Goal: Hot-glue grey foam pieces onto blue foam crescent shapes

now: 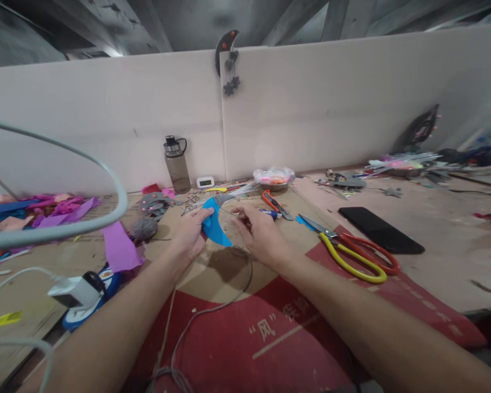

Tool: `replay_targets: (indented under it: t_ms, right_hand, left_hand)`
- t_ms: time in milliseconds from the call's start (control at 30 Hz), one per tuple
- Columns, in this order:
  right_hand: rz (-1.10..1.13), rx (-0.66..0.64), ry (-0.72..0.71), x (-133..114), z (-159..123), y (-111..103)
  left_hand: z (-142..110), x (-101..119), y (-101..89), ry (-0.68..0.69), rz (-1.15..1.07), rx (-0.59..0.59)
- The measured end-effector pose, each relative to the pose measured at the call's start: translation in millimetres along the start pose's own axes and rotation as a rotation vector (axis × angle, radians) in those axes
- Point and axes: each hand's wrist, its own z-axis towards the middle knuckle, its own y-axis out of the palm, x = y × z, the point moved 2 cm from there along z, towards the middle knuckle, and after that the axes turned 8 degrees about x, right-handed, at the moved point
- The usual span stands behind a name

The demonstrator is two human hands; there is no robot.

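My left hand (193, 229) is closed on a blue felt crescent (217, 228), pinched between thumb and fingers. At its upper end the crescent joins a grey part (228, 200). To its right, my right hand (257, 232) is closed, with thumb and fingertips drawn together around a thin strand of grey yarn that runs toward the crescent. Whether a needle is also in those fingers is too small to tell. Slack grey yarn (213, 309) trails from below my right hand across the red cardboard toward me. A grey yarn ball (144, 228) lies left of my left hand.
Right of my hands lie yellow-and-red-handled scissors (354, 251), an orange utility knife (277, 205) and a black phone (380, 230). A water bottle (177, 166) stands behind. Felt scraps (53, 210), a white cable (118, 202) and a plugged charger (76, 292) are at left.
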Motion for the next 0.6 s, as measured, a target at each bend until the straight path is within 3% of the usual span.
replay_targets:
  t_ms: [467, 600]
  right_hand:
    - [-0.024, -0.112, -0.048, -8.0, 0.0, -1.2]
    - [-0.009, -0.145, -0.059, -8.0, -0.6, 0.0]
  left_hand:
    - [-3.6, 3.7, 1.9, 0.032, -0.013, -0.129]
    - [-2.8, 7.4, 0.9, 0.011, -0.02, -0.108]
